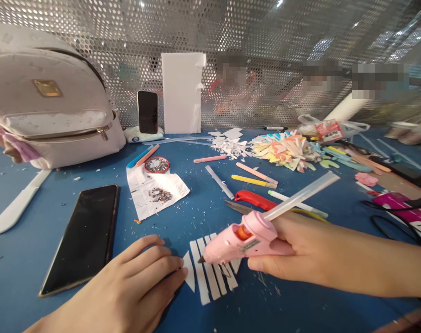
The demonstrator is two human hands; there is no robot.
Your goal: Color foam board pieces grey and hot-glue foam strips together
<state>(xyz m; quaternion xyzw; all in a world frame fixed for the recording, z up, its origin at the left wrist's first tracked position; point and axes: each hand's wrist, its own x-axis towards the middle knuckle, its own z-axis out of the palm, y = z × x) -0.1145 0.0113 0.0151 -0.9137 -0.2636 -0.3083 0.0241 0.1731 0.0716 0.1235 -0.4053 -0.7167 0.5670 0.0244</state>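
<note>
My right hand [300, 249] grips a pink hot glue gun [238, 240], with a translucent glue stick [303, 196] jutting from its back. The gun's dark nozzle is over the first of several narrow white strips [201, 277], laid side by side on the blue table; whether it touches cannot be made out. Just left of the strips lies a pointed white piece [189, 274]. The outstretched fingertips of my left hand [137, 277] rest at its edge, its thumb hidden. Behind the gun lie scissors with red [255, 199] and yellow handles, partly covered.
A dark phone [80, 236] lies left, near a backpack [54, 101]. Sequin-like bits [160, 194] sit on white paper. Pens [253, 180] and heaped colored scraps [286, 150] spread behind. A white board [182, 92] and another phone [148, 111] stand against the perforated metal wall.
</note>
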